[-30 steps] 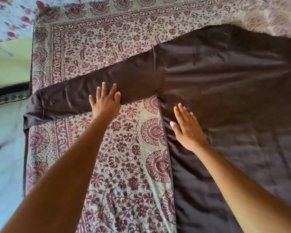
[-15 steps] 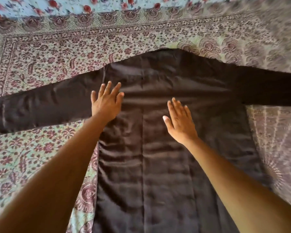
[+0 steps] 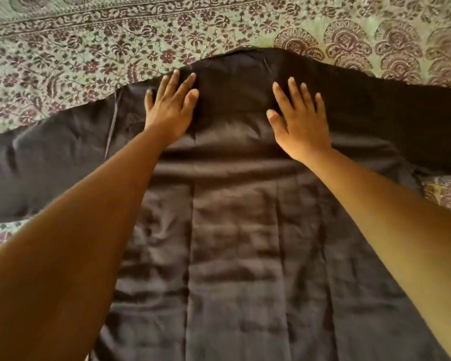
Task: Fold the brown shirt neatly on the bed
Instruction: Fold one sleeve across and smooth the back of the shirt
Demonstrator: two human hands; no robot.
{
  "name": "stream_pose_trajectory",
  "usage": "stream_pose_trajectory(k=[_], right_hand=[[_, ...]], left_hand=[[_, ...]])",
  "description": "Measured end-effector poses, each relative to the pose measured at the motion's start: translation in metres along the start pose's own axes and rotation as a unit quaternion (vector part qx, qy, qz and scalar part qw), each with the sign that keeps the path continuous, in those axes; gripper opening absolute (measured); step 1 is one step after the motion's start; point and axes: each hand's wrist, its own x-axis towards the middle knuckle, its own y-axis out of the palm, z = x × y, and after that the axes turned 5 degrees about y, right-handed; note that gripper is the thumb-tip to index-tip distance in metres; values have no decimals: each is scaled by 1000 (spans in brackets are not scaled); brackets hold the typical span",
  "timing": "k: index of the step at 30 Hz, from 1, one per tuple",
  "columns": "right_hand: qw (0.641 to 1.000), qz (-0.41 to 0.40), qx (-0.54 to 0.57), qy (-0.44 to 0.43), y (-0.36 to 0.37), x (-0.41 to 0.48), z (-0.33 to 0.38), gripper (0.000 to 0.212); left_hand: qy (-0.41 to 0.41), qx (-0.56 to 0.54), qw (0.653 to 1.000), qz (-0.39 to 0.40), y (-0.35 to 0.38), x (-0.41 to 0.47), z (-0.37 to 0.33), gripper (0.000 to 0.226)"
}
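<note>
The brown shirt (image 3: 235, 230) lies spread flat on the bed, collar end away from me, with one sleeve stretched out to the left and the other to the right. Its body is wrinkled and runs down to the bottom of the view. My left hand (image 3: 171, 109) rests flat on the left shoulder area, fingers apart, holding nothing. My right hand (image 3: 300, 121) lies flat on the right shoulder area, fingers spread, also holding nothing. My forearms hide parts of the shirt's sides.
A bedsheet (image 3: 94, 53) with a green ground and maroon floral print covers the bed all around the shirt. Its patterned border band runs along the far edge at the top.
Both hands have slid from the left sleeve and side seam up across the shirt body to the shoulders near the collar. The view has swung right, centring the shirt.
</note>
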Motion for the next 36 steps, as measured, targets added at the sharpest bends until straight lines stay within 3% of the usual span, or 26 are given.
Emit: stream_pose_trajectory(k=[3,7,13,15,18,21,29,32,34,36], right_hand=[[999,1,13,29,13,15,-1,56],[999,-2,10,45,22,25,-10,58],[990,50,63,118,12,43,-1,55],[990,30,70,121,7,41,7,57],[998,-47,30,2,7,23,19,60],[995,-20,-13,-101,18,9,31,63],[998,33,-26,-41,28,15,45,65],[999,21,-23,-25,21,10,53,64],[998,-10,-10,-63,17,-3,67,63],[987,-7,10,-159,21,-20,86,60]], left_hand=[[-2,49,999,14,8,14,16,47],[13,134,991,-25,8,25,34,49],[-1,125,992,18,0,39,34,51],[4,113,994,0,-4,31,29,52],[-2,99,992,-75,-7,6,32,50],[-28,89,993,-68,-10,-10,59,50],[-11,115,993,23,-22,1,98,59],[-11,151,988,18,-26,-3,86,60],[34,151,988,-4,-23,-22,75,59],[80,134,988,-8,-15,-53,65,61]])
